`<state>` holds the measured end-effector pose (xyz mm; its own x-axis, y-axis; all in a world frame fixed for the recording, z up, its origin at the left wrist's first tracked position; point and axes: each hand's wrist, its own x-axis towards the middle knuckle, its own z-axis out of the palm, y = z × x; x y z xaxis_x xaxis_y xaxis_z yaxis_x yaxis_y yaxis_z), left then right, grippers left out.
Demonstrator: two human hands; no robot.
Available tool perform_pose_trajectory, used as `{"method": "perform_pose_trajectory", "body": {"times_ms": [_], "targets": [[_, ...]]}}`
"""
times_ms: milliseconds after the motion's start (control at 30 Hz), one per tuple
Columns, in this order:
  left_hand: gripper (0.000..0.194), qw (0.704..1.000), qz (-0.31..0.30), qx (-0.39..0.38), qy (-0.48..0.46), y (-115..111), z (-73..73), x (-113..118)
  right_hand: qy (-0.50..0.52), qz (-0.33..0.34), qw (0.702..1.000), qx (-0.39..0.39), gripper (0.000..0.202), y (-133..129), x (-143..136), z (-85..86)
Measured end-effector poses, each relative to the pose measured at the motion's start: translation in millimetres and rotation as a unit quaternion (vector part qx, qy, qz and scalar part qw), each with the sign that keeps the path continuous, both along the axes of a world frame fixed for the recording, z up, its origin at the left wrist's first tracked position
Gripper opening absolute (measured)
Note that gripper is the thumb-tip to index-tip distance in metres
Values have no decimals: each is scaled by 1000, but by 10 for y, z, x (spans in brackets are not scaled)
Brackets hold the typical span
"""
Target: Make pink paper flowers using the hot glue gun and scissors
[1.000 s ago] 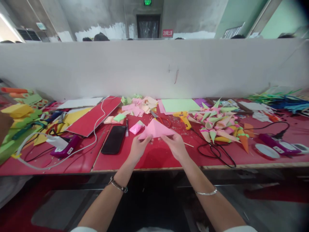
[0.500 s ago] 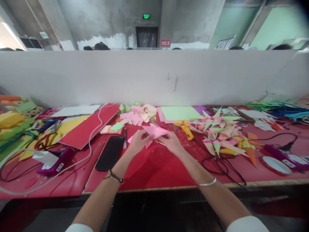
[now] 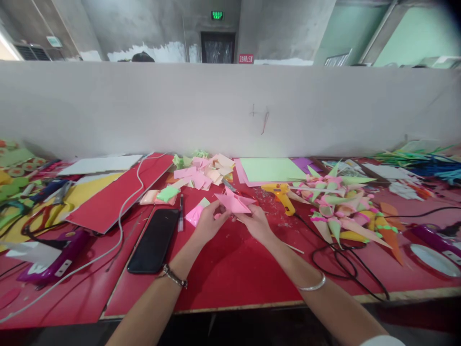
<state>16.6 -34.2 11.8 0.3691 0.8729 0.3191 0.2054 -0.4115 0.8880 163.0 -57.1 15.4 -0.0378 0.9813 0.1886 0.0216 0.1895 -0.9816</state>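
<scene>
A folded piece of pink paper [image 3: 235, 202] with pointed corners is held up over the red table. My left hand [image 3: 209, 221] pinches its left side, thumb and fingers closed. On its right side my right hand [image 3: 256, 222] is closed on the same paper, some fingers hidden behind it. Left of my left hand lies a pink packet [image 3: 195, 214]. Beyond the paper are scissors [image 3: 230, 186], partly covered. A yellow hot glue gun [image 3: 283, 196] rests to the right of my right hand.
A black phone [image 3: 154, 241] and a pen [image 3: 180, 214] lie at left. Cut paper pieces [image 3: 201, 174] and a green sheet [image 3: 270, 170] lie at the back. Paper cones [image 3: 338, 204] are heaped at right, near a black cord [image 3: 338, 269]. A pale partition [image 3: 201, 110] stands behind.
The pink paper has been turned between my hands and now shows more upright points. My view has tipped down and come closer to the table.
</scene>
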Motion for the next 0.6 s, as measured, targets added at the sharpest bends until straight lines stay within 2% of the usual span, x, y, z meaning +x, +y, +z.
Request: {"method": "perform_pose_trajectory", "body": {"times_ms": [100, 400, 600], "targets": [[16, 1000, -2, 13, 8, -14, -30, 0, -31, -14, 999, 27, 17, -30, -9, 11], [17, 988, 74, 103, 91, -15, -80, -7, -64, -3, 997, 31, 19, -21, 11, -46], [15, 985, 55, 133, 96, -29, -52, -17, -44, 1, 999, 22, 20, -11, -8, -47]]}}
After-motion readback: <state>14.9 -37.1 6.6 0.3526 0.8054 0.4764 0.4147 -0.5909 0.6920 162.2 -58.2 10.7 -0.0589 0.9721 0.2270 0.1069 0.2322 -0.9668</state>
